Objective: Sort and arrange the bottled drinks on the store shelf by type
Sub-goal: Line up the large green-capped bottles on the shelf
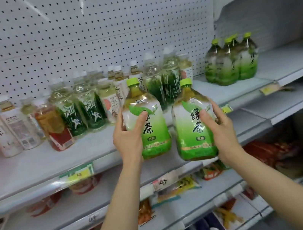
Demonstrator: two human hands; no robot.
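Head view, centre of frame: I note the left hand (130, 138) closed round a green tea bottle (146, 119), thumb across the label, fingers wrapped behind. The right hand (219, 129) is likewise closed on a second green tea bottle (192, 126), held slightly lower and tilted a little toward the right. Both bottles are clear of the shelf (25, 170), held in front of its edge, just beside each other without visibly touching.

Outward, at right of centre, a cluster of matching green-capped bottles (232, 63) stands grouped on the adjoining shelf section. I judge that to be the destination for the two in hand.

At left and centre, the mixed row (66, 113) is unsorted: white-labelled tea bottles, a red-labelled bottle (56, 128) and dark green-labelled bottles stand interleaved against the pegboard (73, 37).

Assessment: one type is partly gathered; two bottles are in transit; the greater part of the sorting remains.
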